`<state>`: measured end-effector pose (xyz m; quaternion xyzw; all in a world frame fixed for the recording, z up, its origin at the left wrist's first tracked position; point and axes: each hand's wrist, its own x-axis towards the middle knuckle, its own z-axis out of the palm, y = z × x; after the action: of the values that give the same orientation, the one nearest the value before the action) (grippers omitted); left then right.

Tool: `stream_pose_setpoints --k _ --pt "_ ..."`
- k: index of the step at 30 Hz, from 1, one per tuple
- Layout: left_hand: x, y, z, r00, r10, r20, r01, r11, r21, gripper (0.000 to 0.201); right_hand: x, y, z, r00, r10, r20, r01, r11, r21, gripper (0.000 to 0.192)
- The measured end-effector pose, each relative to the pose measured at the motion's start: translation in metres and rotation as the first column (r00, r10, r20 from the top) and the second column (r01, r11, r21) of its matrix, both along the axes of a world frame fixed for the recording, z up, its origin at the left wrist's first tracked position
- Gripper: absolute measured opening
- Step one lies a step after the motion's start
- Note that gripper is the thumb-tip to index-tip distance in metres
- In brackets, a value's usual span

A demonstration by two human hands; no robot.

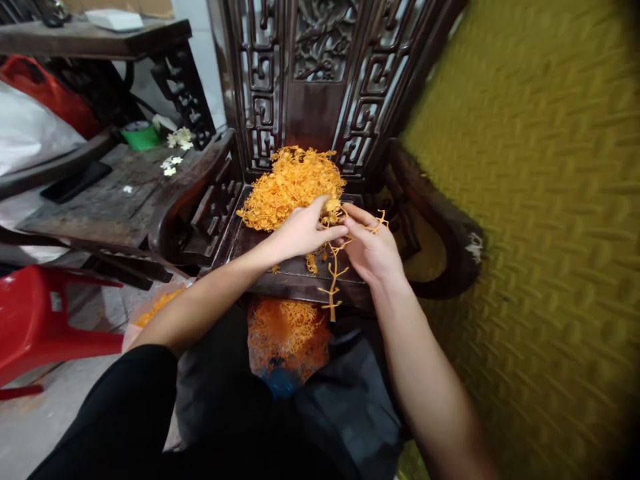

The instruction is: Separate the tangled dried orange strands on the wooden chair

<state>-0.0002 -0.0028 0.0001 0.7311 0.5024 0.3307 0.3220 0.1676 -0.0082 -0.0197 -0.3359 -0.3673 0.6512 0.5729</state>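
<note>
In the head view, the left hand [303, 230] is reaching over the seat of a dark carved wooden chair [320, 87], its fingers curled and closing on the near edge of an orange heap [293, 187] of small plastic sprigs piled on the seat. The right hand [373, 250] is pinching the upper end of an orange branched stem [333, 273], thumb and forefinger nearly shut around it, while the stem is hanging down past the front edge of the seat. The two hands are working almost touching each other.

Below the seat edge, a clear bag [287, 340] of the same orange pieces is sitting between the person's knees (its mouth cannot be made out).

Several things could be going wrong here. The stem is dangling freely, so a loosening pinch could be letting it drop beside the bag rather than into it. The left hand is dragging at a tangled heap, and a tug could be pulling loose sprigs over the seat edge onto the floor. The thin side twigs look brittle, judging by their slenderness, and twisting could be snapping them.

To the left, a red plastic stool [35, 320] and a wooden side table [95, 193] are standing well apart from the hands.
</note>
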Motion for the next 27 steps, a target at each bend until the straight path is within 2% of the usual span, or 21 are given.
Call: stream_pose_setpoints --k 3,5,9,11,13,15,17,19,20,21,23,24,25,27 --pt "0.006 0.013 -0.016 0.956 -0.077 0.282 0.078 0.997 0.006 0.058 0.003 0.003 -0.002 1.0 -0.02 0.008 0.02 1.0 -0.003 0.032" --pt "0.005 0.014 -0.019 0.9 -0.076 0.43 0.096 0.995 -0.025 0.047 0.005 0.004 -0.001 1.0 -0.023 0.006 0.023 1.0 0.002 0.028" --pt "-0.002 0.012 -0.014 0.732 0.027 0.68 0.125 0.977 -0.173 0.048 0.008 0.004 0.001 0.995 -0.063 -0.081 0.059 0.997 -0.05 0.025" --pt "-0.005 0.01 -0.008 0.649 0.073 0.758 0.156 0.962 -0.226 0.047 0.01 0.004 0.002 0.986 -0.099 -0.137 0.084 0.99 -0.111 0.024" --pt "-0.007 0.008 -0.003 0.601 0.093 0.794 0.182 0.951 -0.25 0.039 0.013 0.006 0.002 0.977 -0.14 -0.163 0.11 0.978 -0.178 0.021" --pt "-0.01 0.007 0.0 0.586 0.113 0.803 0.163 0.954 -0.253 0.026 0.017 0.006 0.004 0.972 -0.157 -0.174 0.119 0.97 -0.213 0.018" --pt "-0.013 0.009 -0.001 0.585 0.16 0.795 0.074 0.966 -0.249 0.02 0.019 0.007 0.006 0.969 -0.158 -0.19 0.12 0.973 -0.197 0.016" --pt "-0.018 0.011 -0.005 0.623 0.229 0.748 -0.068 0.968 -0.24 0.02 0.019 0.007 0.008 0.965 -0.16 -0.207 0.129 0.98 -0.153 0.018" --pt "-0.021 0.012 -0.008 0.685 0.251 0.684 -0.137 0.966 -0.217 0.021 0.019 0.006 0.009 0.966 -0.161 -0.205 0.136 0.982 -0.128 0.02" --pt "-0.024 0.012 -0.011 0.777 0.249 0.578 -0.182 0.968 -0.172 0.021 0.017 0.006 0.009 0.969 -0.157 -0.192 0.14 0.985 -0.099 0.022" --pt "-0.029 0.011 -0.016 0.954 0.188 0.232 -0.182 0.982 -0.048 0.016 0.014 0.004 0.009 0.981 -0.137 -0.138 0.133 0.99 -0.036 0.026" --pt "-0.031 0.01 -0.017 0.989 0.144 0.045 -0.144 0.99 0.005 0.012 0.011 0.003 0.008 0.987 -0.124 -0.102 0.124 0.992 -0.007 0.027" --pt "-0.032 0.008 -0.018 0.989 0.104 -0.103 -0.1 0.994 0.047 0.01 0.009 0.002 0.008 0.991 -0.115 -0.064 0.116 0.993 0.017 0.028" --pt "-0.032 0.003 -0.015 0.972 0.088 -0.22 -0.053 0.986 0.158 0.011 0.004 -0.001 0.006 0.994 -0.113 0.011 0.112 0.993 0.047 0.029"
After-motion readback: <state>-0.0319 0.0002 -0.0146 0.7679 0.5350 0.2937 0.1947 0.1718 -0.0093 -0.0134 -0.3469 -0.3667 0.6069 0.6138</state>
